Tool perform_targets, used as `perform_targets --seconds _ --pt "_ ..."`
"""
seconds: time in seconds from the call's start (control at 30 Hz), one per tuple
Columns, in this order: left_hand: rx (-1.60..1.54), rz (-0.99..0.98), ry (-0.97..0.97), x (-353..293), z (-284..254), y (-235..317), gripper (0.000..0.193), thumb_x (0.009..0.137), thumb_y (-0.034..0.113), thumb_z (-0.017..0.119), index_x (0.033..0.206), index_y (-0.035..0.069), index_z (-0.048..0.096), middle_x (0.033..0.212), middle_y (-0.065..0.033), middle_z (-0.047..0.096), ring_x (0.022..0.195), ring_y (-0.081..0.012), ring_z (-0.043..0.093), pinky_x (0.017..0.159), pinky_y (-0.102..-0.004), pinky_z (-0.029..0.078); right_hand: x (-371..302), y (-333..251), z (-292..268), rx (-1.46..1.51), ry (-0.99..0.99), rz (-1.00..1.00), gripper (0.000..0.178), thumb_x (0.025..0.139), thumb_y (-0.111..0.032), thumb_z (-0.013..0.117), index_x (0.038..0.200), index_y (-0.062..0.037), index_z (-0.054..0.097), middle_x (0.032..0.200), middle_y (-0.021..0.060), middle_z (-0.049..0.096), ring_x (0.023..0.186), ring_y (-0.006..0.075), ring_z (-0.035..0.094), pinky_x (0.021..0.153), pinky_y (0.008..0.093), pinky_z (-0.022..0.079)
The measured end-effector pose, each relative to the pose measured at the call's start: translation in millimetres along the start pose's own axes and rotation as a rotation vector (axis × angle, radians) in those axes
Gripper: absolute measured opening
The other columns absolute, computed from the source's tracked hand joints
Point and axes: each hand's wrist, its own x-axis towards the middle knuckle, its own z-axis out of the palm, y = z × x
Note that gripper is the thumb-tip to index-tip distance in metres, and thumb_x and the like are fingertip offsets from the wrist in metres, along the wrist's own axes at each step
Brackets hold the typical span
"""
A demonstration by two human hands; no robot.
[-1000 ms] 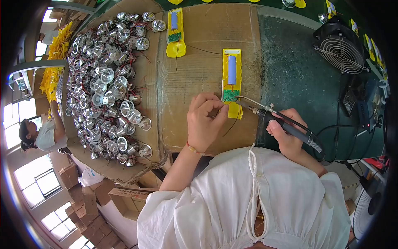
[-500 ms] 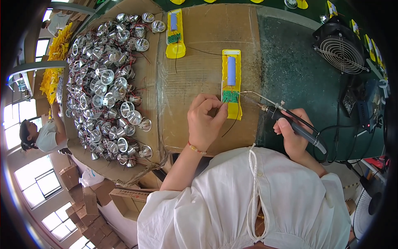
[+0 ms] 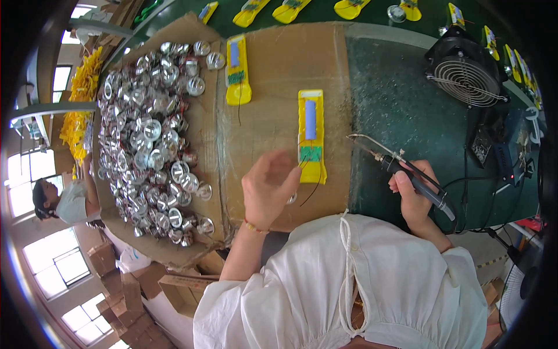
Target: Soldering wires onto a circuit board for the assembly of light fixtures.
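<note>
My right hand (image 3: 411, 198) grips a soldering iron (image 3: 419, 185) with a thin curved metal tube clamped along it. Its tip points left, clear of the yellow casing (image 3: 313, 173). That casing lies lengthwise on the cardboard and holds a blue-purple cylindrical battery cell (image 3: 310, 121) and a green circuit board (image 3: 310, 153) with thin wires. Just left of the board is my left hand (image 3: 266, 189), its fingers blurred by motion and its thumb beside the wires. A shiny round piece (image 3: 292, 198) shows partly from behind this hand; whether it is held cannot be told.
A heap of silver reflector cups (image 3: 152, 131) covers the left side. Another yellow casing (image 3: 238, 93) lies further back, with several along the far edge. A black fan (image 3: 468, 75) stands at the back right. Cables run at the right. A person (image 3: 64, 198) is at far left.
The iron's tip has withdrawn right from the circuit board. My left hand has let go of the pinch at the board and moved slightly left. The whole view has shifted a little.
</note>
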Motion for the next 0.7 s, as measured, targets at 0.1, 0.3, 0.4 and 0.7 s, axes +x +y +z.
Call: perform_targets --seconds 0.1,0.3,0.4,0.7 --pt "0.391 0.107 -0.191 20 -1 0 0.013 0.071 0.013 0.065 0.075 0.001 0.063 0.059 -0.0112 0.061 0.054 -0.0173 0.062 0.054 -0.0271 0.049 6 5 -7 -0.033 0.058 0.014 0.017 0.081 -0.008 0.062 0.089 0.0024 0.053 0.070 0.0085 0.060 0.060 0.0100 0.057 0.054 0.0220 0.047" --pt "0.641 0.274 -0.160 161 37 49 0.015 0.071 0.018 0.058 0.073 0.006 0.067 0.062 -0.0126 0.062 0.057 -0.0276 0.061 0.057 -0.0342 0.050 14 16 -14 -0.029 0.094 0.091 0.016 0.080 -0.009 0.063 0.087 0.0008 0.053 0.068 0.0071 0.061 0.059 0.0089 0.056 0.054 0.0217 0.045" --pt "0.790 0.395 -0.087 251 59 74 0.017 0.071 0.020 0.055 0.073 0.010 0.069 0.068 -0.0123 0.064 0.067 -0.0286 0.063 0.065 -0.0374 0.051 15 16 -13 -0.018 0.092 0.105 0.016 0.079 -0.008 0.064 0.087 0.0000 0.053 0.066 0.0057 0.061 0.058 0.0076 0.056 0.053 0.0219 0.045" --pt "0.741 0.862 0.199 343 134 105 0.011 0.075 0.023 0.062 0.081 0.015 0.066 0.101 -0.0062 0.055 0.098 -0.0251 0.051 0.077 -0.0382 0.045 17 24 -21 -0.174 0.075 0.069 0.022 0.072 -0.010 0.071 0.086 -0.0021 0.056 0.070 0.0066 0.063 0.061 0.0102 0.059 0.054 0.0238 0.047"
